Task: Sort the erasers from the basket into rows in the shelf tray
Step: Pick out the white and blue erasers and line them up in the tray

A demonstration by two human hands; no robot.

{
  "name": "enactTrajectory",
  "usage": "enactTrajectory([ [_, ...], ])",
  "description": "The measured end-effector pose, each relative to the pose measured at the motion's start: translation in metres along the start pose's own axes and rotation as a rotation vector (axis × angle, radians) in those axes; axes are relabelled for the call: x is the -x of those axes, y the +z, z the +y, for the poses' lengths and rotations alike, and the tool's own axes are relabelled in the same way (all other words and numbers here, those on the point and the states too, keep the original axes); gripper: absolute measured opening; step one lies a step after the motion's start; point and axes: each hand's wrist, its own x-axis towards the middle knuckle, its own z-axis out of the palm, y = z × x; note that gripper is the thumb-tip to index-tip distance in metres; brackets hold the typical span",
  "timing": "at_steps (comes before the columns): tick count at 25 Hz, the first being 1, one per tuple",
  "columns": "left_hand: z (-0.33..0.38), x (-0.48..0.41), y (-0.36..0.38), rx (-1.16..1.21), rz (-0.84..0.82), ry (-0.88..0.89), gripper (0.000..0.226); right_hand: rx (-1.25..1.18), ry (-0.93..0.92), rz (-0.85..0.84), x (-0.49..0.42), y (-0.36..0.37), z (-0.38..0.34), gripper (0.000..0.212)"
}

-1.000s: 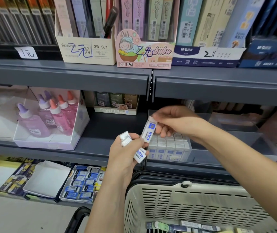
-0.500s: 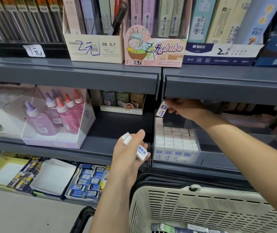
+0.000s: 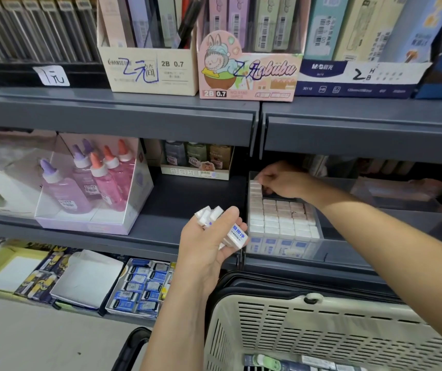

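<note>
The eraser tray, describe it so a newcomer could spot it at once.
On the grey middle shelf, just above the cream basket, sits a clear eraser tray. Unlike its cardboard neighbours, it holds tight rows of white erasers, the right hand reaching in.

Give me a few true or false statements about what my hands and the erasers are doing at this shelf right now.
1. The left hand holds several loose erasers. True.
2. The right hand is down in the basket. False: it reaches to the back of the shelf tray.
3. The shelf tray holds rows of stocked erasers. True.
4. The basket is empty. False: packaged items lie at its bottom.
5. The glue bottles stand to the right of the shelf tray. False: they stand to its left.
</note>
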Motion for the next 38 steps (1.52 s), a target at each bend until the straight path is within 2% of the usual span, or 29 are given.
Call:
enactTrajectory([
  [2, 0.002, 0.002, 0.001, -0.025, 0.030, -0.008, 0.044, 0.004, -0.069, 0.097, 0.015, -0.004, -0.006, 0.026],
  [4, 0.002, 0.004, 0.002, -0.041, 0.028, -0.022, 0.049, -0.118, -0.165, 0.141, 0.037, -0.007, -0.019, 0.020],
  [6, 0.002, 0.006, 0.004, -0.061, 0.012, -0.026, 0.055, -0.271, -0.231, 0.006, 0.062, -0.006, -0.036, 0.015],
  [8, 0.002, 0.007, 0.005, -0.100, -0.001, -0.036, 0.061, -0.311, -0.292, -0.122, 0.081, -0.001, -0.047, 0.014],
  [10, 0.001, 0.008, 0.005, -0.127, -0.022, -0.051, 0.063, -0.306, -0.335, -0.148, 0.091, 0.002, -0.051, 0.010],
  [12, 0.001, 0.008, 0.004, -0.113, -0.055, -0.075, 0.057, -0.311, -0.344, -0.110, 0.093, 0.001, -0.049, 0.005],
  [14, 0.003, 0.007, 0.004, -0.048, -0.075, -0.104, 0.042, -0.383, -0.319, -0.065, 0.091, -0.001, -0.045, 0.008],
  [17, 0.003, 0.002, 0.003, 0.058, 0.000, -0.132, 0.012, -0.575, -0.205, -0.022, 0.081, -0.010, -0.033, 0.012],
  [19, 0.001, 0.000, 0.002, 0.066, 0.041, -0.123, 0.004, -0.620, -0.144, 0.083, 0.068, -0.020, -0.019, 0.008],
  [21, 0.000, 0.001, 0.003, 0.019, 0.036, -0.103, 0.007, -0.531, -0.109, 0.219, 0.052, -0.030, -0.006, 0.011],
  [23, -0.001, 0.002, 0.005, -0.048, 0.005, -0.066, 0.008, -0.341, -0.061, 0.332, 0.034, -0.031, 0.005, 0.020],
  [26, -0.002, 0.003, 0.004, -0.073, -0.004, -0.006, 0.012, -0.028, -0.038, 0.414, 0.015, -0.021, 0.008, 0.031],
  [30, -0.002, 0.002, 0.002, -0.057, 0.054, 0.030, 0.009, -0.119, -0.127, 0.265, -0.004, -0.005, 0.003, 0.010],
  [32, -0.001, 0.002, 0.001, -0.047, 0.077, 0.039, 0.008, -0.137, -0.117, 0.188, -0.009, 0.004, 0.004, 0.018],
  [35, 0.000, 0.001, 0.001, -0.033, 0.112, 0.047, 0.007, -0.072, -0.100, 0.165, -0.015, 0.010, 0.010, 0.008],
  [38, 0.002, 0.000, 0.003, 0.010, 0.119, 0.011, 0.010, -0.069, -0.074, 0.131, -0.010, 0.006, 0.009, 0.019],
])
